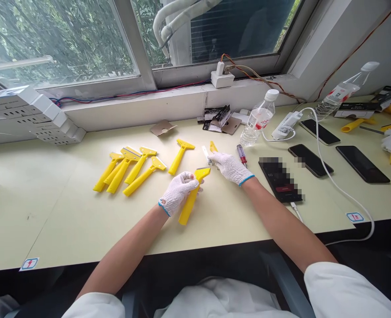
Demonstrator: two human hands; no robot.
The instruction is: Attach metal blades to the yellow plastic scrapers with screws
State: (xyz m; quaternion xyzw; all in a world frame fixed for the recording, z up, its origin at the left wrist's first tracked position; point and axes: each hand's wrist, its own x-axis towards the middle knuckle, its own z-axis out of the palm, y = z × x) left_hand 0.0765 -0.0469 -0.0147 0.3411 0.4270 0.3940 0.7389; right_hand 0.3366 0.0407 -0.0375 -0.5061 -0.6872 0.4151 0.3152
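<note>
My left hand (178,192), in a white knit glove with a blue cuff, is closed around a yellow scraper (190,201), its head tilted up and its handle pointing toward me. To the right, my gloved right hand (230,167) reaches down to the table, its fingers bent together over small metal parts. What its fingertips hold, if anything, is hidden. By those fingertips are a small yellow piece (212,146) and a pale flat strip (205,154). Another yellow scraper (181,157) lies just beyond my left hand, and several more scrapers (129,170) lie grouped to the left.
A screwdriver (241,154) lies beside my right hand. Behind it stand a water bottle (259,121) and opened black boxes (220,119). Several phones, including one with a lit screen (279,179), and a white cable (334,183) occupy the right. White boxes (39,115) are stacked far left.
</note>
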